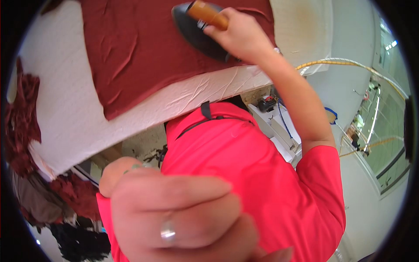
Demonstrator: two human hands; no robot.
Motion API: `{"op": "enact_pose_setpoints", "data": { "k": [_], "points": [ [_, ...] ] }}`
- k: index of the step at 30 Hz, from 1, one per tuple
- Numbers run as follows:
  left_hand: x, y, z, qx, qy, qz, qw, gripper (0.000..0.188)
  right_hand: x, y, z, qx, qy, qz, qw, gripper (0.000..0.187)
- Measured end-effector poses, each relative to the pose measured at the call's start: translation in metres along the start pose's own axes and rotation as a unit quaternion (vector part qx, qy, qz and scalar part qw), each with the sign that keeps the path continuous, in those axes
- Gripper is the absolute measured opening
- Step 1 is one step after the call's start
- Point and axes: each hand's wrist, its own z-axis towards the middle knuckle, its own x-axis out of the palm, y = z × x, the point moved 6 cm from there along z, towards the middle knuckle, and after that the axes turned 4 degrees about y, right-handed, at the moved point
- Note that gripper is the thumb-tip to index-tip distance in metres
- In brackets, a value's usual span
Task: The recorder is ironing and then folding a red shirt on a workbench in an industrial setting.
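My right hand [243,36] is closed round the brown handle of a dark iron [188,31]. The iron rests on a dark red cloth [135,52], which lies spread over a white padded ironing table [61,100] and shows some creases on its left part. Close to the camera, slightly blurred, my left hand [183,214] is raised in front of my body with its fingers curled in. A ring sits on one of its fingers. Whatever those fingers may hold is hidden.
Crumpled dark red cloth [21,126] hangs at the table's left end, with grey and black cloths [78,242] lower down. A yellow-and-white cable [349,62] arcs out to the right. Below the table edge stands a white shelf [279,131] with small items.
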Motion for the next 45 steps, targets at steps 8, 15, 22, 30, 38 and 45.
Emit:
{"op": "enact_pose_setpoints", "data": {
  "k": [8,15,22,30,38,45],
  "points": [
    [0.016,-0.007,-0.01,0.035,0.017,-0.024,0.999,0.018,0.03,0.01,-0.075,-0.072,0.124,-0.136,0.98,0.043],
    [0.055,-0.031,-0.042,0.022,0.01,0.056,0.998,0.012,0.012,-0.025,-0.07,0.007,0.122,-0.141,0.982,0.055],
    [0.108,-0.055,-0.031,-0.028,-0.238,-0.143,0.96,0.012,-0.088,-0.166,-0.044,0.0,-0.057,-0.037,0.998,0.064],
    [0.189,-0.1,0.01,0.063,-0.047,-0.002,0.997,0.01,-0.159,-0.325,-0.032,0.162,-0.059,0.029,0.985,0.043],
    [0.243,-0.094,0.005,0.128,-0.205,0.028,0.97,0.01,-0.169,-0.293,-0.066,-0.09,-0.349,-0.192,0.913,0.042],
    [0.21,0.123,-0.098,-0.252,-0.049,0.487,0.835,0.053,-0.012,-0.281,-0.127,-0.034,-0.043,-0.066,0.996,0.024]
  ]
}}
